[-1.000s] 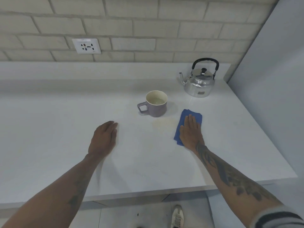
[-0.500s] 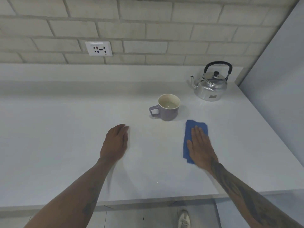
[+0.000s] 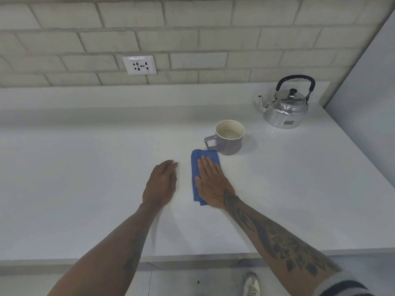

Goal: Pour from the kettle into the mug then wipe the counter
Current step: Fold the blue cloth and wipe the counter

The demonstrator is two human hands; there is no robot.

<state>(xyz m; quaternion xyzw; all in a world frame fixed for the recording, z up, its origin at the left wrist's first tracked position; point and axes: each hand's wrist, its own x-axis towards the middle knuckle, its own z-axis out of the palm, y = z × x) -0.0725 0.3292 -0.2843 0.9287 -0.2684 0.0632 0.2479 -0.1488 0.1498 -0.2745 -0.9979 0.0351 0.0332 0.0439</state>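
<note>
Right hand (image 3: pixel 210 184) lay flat, fingers extended, pressing the folded blue cloth (image 3: pixel 197 178) onto the white worktop (image 3: pixel 85 189) at frame centre. Left hand (image 3: pixel 161 182) rested flat, empty, just beside it. Purple mug (image 3: pixel 228 137) above the cloth; steel kettle (image 3: pixel 285 107) upper right.

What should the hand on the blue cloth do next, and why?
Probably slide the blue cloth back toward the counter's front edge, away from the mug. The right hand presses it flat, and its far edge nearly touches the filled mug.
</note>
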